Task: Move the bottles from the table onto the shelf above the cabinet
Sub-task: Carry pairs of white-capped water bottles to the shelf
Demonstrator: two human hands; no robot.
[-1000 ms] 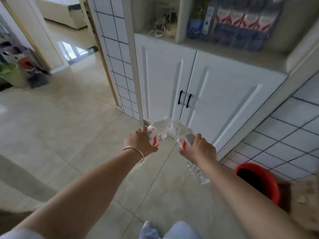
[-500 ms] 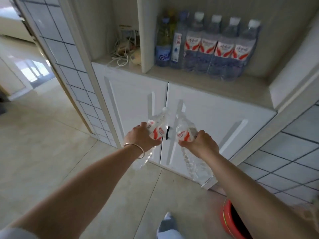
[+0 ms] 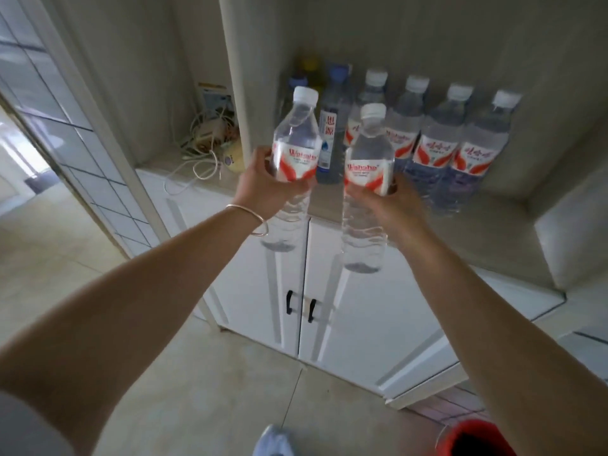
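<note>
Your left hand [image 3: 263, 182] has its fingers wrapped round a clear plastic water bottle with white cap and red-white label [image 3: 296, 149]; your right hand [image 3: 386, 205] grips a second clear plastic bottle of the same kind [image 3: 368, 172] at the label. Both are upright, in the air, over the front edge of the pale shelf [image 3: 487, 232] above the white two-door cabinet [image 3: 329, 324]. Just beyond your fingers, a row of capped water bottles [image 3: 437, 149] fills the back of the shelf, with a blue-labelled bottle [image 3: 329, 139] between your two. Left of your left fingers, past a white upright divider [image 3: 237, 93], lies a tangle of white cables [image 3: 204, 143]. A red bucket [image 3: 477, 439] sits below your right forearm.
</note>
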